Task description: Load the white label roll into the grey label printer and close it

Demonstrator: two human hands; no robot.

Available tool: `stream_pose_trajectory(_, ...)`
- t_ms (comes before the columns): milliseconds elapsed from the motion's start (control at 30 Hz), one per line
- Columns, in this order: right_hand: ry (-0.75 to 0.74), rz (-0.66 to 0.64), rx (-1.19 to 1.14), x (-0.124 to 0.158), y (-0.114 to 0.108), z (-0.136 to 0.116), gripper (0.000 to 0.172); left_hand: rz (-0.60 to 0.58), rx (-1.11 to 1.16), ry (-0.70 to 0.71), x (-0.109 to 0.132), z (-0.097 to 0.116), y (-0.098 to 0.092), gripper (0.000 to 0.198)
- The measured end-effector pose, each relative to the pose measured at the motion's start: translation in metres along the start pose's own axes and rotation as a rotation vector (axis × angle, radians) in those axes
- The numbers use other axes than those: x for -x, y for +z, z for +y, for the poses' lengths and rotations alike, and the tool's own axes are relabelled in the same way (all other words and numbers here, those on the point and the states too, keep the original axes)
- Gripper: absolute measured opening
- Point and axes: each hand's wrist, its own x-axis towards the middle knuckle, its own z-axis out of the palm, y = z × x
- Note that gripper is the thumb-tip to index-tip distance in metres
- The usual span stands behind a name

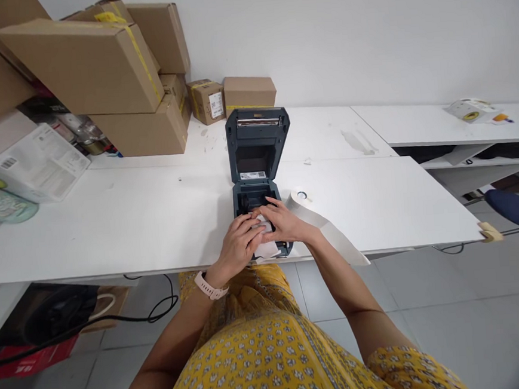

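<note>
A dark grey label printer (pixel 259 142) stands at the table's front edge with its lid tipped up and back. Inside its open body, my left hand (pixel 240 243) and my right hand (pixel 284 221) meet over a small roll of white label paper (pixel 267 249). Both sets of fingers curl round the roll, covering much of it, and a loose end of paper hangs toward me at the printer's front. Right of the printer, close to my right wrist, lies a larger white label roll (pixel 296 202), its unwound strip trailing past the table edge under my forearm.
Cardboard boxes (pixel 83 70) are stacked at the back left, and two smaller boxes (pixel 249 91) stand against the wall behind the printer. The white table (pixel 162 220) reaches both ways. A black cable (pixel 161 310) hangs below at left; a blue padded seat (pixel 516 210) is at right.
</note>
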Motion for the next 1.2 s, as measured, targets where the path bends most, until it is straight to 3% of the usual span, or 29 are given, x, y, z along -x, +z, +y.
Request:
stream_pose_trajectory(167,-0.008,-0.036,-0.053,0.0,-0.005,0.001,0.054,-0.06,-0.037,0.004,0.002,0.001,-0.002,0.032)
stream_pose_trajectory(333,0.055,-0.033,-0.264,0.011,-0.029,-0.004,0.058,-0.081,-0.071,0.057,0.004,-0.001,-0.003,0.032)
stream_pose_trajectory(433,0.204,0.153,-0.427,0.021,-0.038,-0.005,0.044,-0.103,-0.07,0.047,0.005,-0.003,-0.003,0.033)
stream_pose_trajectory(567,0.353,0.469,-0.458,0.025,-0.028,0.005,0.034,-0.108,-0.085,0.032,0.004,-0.003,-0.003,0.032)
stream_pose_trajectory(767,0.362,0.621,-0.364,0.012,-0.016,0.016,0.037,-0.059,-0.173,0.042,0.012,0.014,0.001,0.031)
stream_pose_trajectory(900,0.358,0.853,-0.318,-0.003,-0.037,0.018,0.036,0.002,-0.175,0.119,0.033,0.03,0.001,0.029)
stream_pose_trajectory(1000,0.318,1.002,-0.281,-0.023,-0.064,0.032,0.045,0.004,-0.144,0.127,0.047,0.039,-0.001,0.029)
stream_pose_trajectory(1067,0.27,0.98,-0.275,-0.043,-0.085,0.049,0.056,-0.007,-0.125,0.117,0.052,0.042,-0.004,0.029)
stream_pose_trajectory(1200,0.204,0.75,-0.392,-0.09,-0.118,0.079,0.081,-0.02,-0.118,0.114,0.053,0.043,-0.007,0.027)
